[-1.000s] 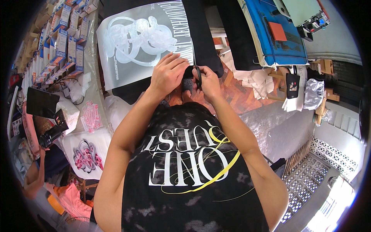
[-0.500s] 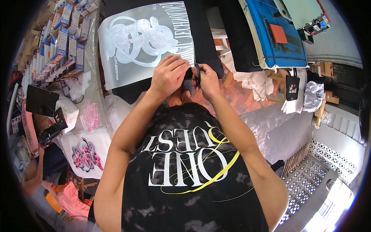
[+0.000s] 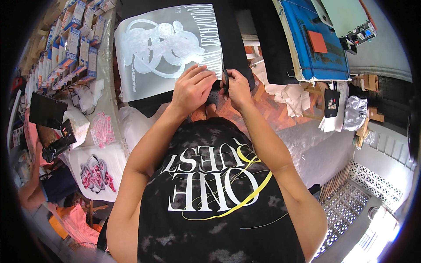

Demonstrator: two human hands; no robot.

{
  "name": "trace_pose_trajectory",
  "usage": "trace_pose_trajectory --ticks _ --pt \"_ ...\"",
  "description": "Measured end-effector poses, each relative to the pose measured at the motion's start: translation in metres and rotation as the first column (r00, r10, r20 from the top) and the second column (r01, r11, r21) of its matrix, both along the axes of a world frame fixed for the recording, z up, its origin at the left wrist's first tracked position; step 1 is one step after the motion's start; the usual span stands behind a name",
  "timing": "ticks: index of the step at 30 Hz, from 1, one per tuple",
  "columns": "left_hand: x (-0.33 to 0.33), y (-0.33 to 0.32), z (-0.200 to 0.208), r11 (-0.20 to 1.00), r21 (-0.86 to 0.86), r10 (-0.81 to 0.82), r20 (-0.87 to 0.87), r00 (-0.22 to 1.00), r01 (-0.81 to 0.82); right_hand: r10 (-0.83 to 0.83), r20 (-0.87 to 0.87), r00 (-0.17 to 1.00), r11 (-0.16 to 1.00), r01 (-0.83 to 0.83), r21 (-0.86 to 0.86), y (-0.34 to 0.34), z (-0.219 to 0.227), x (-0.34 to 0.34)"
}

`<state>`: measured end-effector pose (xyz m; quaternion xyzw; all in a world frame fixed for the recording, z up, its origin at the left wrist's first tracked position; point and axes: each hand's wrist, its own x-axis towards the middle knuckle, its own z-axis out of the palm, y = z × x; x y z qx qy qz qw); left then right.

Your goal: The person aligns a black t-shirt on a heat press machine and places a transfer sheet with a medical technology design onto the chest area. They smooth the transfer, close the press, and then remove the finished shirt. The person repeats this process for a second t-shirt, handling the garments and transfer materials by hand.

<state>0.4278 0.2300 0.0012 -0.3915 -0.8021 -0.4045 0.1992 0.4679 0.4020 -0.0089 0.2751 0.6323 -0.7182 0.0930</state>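
A translucent printed film (image 3: 151, 85) with a pale looping design and white lettering along its right side lies on a black surface (image 3: 234, 26). My left hand (image 3: 191, 89) is over its near right corner, fingers close together on top and thumb hidden, holding the film. Just right of that, my right hand (image 3: 237, 90) is closed round the black-handled scissors (image 3: 225, 81). The scissor blades are at the film's right edge, mostly hidden, so how far apart they are cannot be seen.
Small boxes (image 3: 70, 46) crowd a left-hand bench, near a black screen (image 3: 47, 109) and a camera (image 3: 59, 147). A blue-topped board (image 3: 307, 52) stands at right, with pale cloth pieces (image 3: 290, 96) below it. Another person's arm (image 3: 33, 186) shows at far left.
The film sits slightly farther right and lower in view. Both my hands keep their places at its corner, with the scissors still in the right. The other person's arm at left has shifted.
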Motion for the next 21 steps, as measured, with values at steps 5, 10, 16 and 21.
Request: trace_pose_trajectory --ticks 5,10,16,21 --pt "0.002 -0.003 0.001 1.000 -0.003 -0.005 -0.001 1.000 0.005 0.004 0.015 1.000 1.000 -0.004 -0.002 0.001 0.002 -0.005" --pt "0.002 -0.004 0.005 1.000 0.001 -0.003 -0.001 1.000 0.003 0.005 0.022 1.000 1.000 -0.005 0.029 0.000 -0.001 -0.011" --pt "0.004 -0.003 0.000 1.000 0.015 0.006 -0.004 1.000 -0.006 0.007 0.021 1.000 0.999 -0.007 0.038 -0.002 0.001 -0.011" --pt "0.003 -0.003 -0.001 1.000 0.011 0.016 0.011 1.000 -0.016 -0.006 0.008 1.000 1.000 0.006 -0.012 -0.002 0.001 -0.015"
